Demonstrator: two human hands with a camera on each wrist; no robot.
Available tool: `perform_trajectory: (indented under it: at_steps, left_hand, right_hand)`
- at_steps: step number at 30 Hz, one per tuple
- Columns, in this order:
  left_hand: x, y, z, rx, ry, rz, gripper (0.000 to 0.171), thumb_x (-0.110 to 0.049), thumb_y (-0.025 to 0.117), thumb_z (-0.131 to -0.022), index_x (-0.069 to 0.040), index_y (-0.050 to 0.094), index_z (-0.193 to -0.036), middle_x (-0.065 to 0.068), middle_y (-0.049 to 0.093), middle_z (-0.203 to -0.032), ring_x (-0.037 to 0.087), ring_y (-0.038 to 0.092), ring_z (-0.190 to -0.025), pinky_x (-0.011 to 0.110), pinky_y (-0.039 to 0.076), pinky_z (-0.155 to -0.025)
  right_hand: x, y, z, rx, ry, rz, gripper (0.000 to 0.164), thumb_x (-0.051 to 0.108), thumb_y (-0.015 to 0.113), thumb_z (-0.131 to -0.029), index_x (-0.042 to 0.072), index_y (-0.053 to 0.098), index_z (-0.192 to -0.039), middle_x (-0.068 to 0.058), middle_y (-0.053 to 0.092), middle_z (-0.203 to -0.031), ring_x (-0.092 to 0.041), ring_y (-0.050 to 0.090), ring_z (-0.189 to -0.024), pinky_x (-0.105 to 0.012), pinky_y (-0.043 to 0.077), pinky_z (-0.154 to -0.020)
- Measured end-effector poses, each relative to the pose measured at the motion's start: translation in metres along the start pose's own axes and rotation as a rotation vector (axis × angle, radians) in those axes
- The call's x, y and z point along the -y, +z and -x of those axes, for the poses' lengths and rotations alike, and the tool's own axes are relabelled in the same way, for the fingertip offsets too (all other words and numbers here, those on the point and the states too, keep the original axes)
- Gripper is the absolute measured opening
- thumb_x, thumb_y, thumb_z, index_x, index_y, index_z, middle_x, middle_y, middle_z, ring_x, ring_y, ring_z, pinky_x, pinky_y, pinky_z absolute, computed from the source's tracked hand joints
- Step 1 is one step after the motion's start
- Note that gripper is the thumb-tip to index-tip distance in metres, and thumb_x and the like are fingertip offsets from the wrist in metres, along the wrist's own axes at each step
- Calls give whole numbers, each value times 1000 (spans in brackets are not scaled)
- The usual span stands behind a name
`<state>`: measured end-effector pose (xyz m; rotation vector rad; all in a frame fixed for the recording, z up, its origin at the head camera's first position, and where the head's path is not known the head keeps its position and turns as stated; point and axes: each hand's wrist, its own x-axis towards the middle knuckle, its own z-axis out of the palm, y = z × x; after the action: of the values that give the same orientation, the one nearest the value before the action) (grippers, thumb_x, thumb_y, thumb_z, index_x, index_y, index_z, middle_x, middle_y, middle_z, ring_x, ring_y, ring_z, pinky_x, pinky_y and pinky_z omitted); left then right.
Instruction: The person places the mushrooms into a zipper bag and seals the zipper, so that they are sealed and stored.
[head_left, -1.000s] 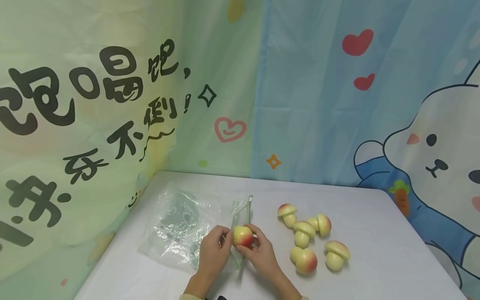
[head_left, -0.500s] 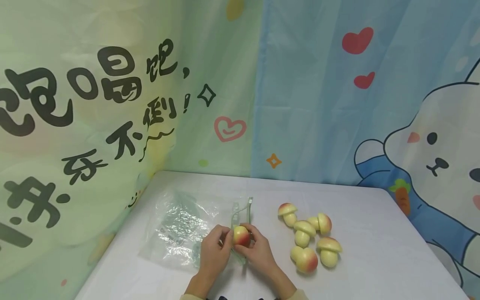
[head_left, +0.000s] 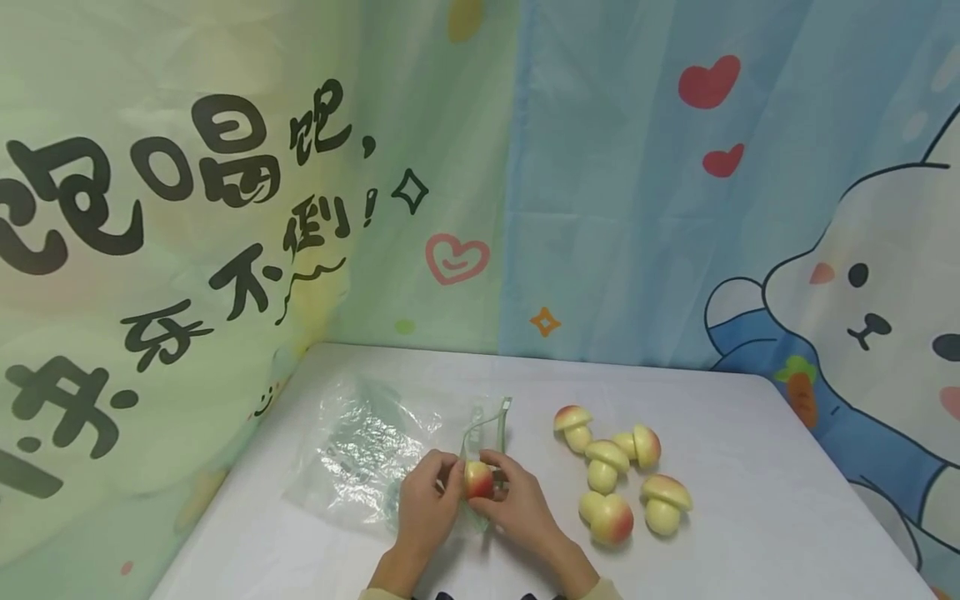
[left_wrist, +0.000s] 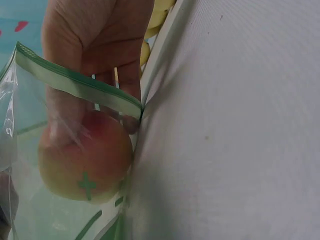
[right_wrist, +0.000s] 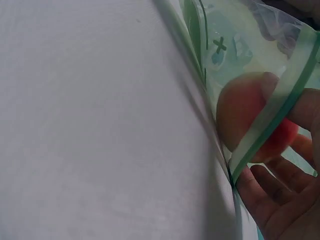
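A clear zip-lock bag (head_left: pixel 360 454) with green print and a green zip strip (right_wrist: pixel 275 112) lies on its side, its mouth facing right. My left hand (head_left: pixel 429 498) pinches the bag by its mouth. In my right hand (head_left: pixel 522 502) is a yellow-and-red toy mushroom (head_left: pixel 477 481), held between thumb and fingers. Seen in the left wrist view, the mushroom's rounded cap (left_wrist: pixel 87 165) sits just inside the bag behind the clear film, and the right thumb reaches in past the zip strip. The stem of this mushroom is hidden.
On the white table (head_left: pixel 750 467), right of the hands, several more mushrooms lie loosely grouped, among them a front one (head_left: pixel 609 521) and a rightmost one (head_left: pixel 665 505). A printed curtain (head_left: pixel 600 183) stands behind the table, with another along its left side.
The right hand has moved the mushroom slightly left and toward me, deeper into the bag's mouth. The rightmost loose mushroom has rocked left, then partly back. The left hand keeps its hold.
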<state>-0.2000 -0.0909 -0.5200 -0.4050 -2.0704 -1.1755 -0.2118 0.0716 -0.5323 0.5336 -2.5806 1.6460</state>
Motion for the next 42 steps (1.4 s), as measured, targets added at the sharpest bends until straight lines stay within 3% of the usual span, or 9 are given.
perform_trajectory:
  at_steps: [5,10,13,18,24,28,34,38,42]
  left_hand:
    - [-1,0,-1,-2,7,-5,13,-2,70,-84,-13,62,-85,-8,63,-74,-1,55,-63,11,43,-52]
    - [1,1,0,-20,41,-8,14,-1,71,-82,-12,62,-84,-7,62,-71,-1,55,-62,10,41,-51]
    - [1,0,0,-15,19,-2,14,-2,71,-82,-13,62,-83,-8,61,-71,-1,54,-61,10,41,-51]
    - [1,-1,1,0,-33,1,14,-4,70,-84,-15,62,-84,-11,60,-72,-3,53,-62,11,41,-51]
    - [1,1,1,-27,1,20,15,-2,70,-83,-14,61,-82,-9,61,-72,-2,55,-62,11,40,-49]
    - [1,2,0,-30,2,35,15,-2,69,-82,-14,61,-82,-10,61,-71,-1,54,-62,11,40,-49]
    - [0,2,-3,-33,25,20,14,-2,69,-82,-13,61,-81,-7,62,-70,0,55,-60,11,41,-49]
    - [1,2,-3,-37,31,23,14,-2,69,-82,-13,61,-80,-7,62,-70,0,55,-60,11,41,-48]
    - [2,3,0,-39,23,33,14,-1,69,-82,-13,61,-80,-7,62,-70,0,55,-61,12,41,-48]
  right_hand:
    - [1,-6,7,-29,33,-147,69,12,83,-76,2,50,-136,-22,54,-134,-39,57,-114,-25,54,-84]
    - [-2,-10,14,-62,65,-204,66,6,80,-78,1,50,-136,-24,53,-136,-42,56,-117,-25,54,-84]
    - [-3,-15,18,-82,99,-226,64,5,79,-79,1,50,-136,-23,52,-137,-43,55,-117,-26,55,-84]
    - [6,-26,30,-169,163,-221,53,11,78,-82,8,57,-131,-14,57,-134,-37,57,-115,-25,54,-83]
    - [19,-49,52,-323,115,-227,38,9,74,-86,10,63,-123,-10,63,-125,-21,61,-108,-23,54,-81]
    - [24,-70,73,-392,78,-196,35,6,71,-88,7,63,-122,-8,64,-124,-8,61,-105,-20,52,-84]
    - [25,-96,99,-538,113,-78,32,3,69,-89,6,64,-120,-6,66,-119,-9,62,-102,-13,48,-86]
    - [16,-104,109,-631,199,-7,33,3,73,-86,7,65,-118,-6,67,-116,-5,62,-98,-11,47,-84]
    - [0,-107,115,-618,315,52,43,16,77,-85,11,61,-125,-2,63,-123,-2,55,-102,-7,44,-84]
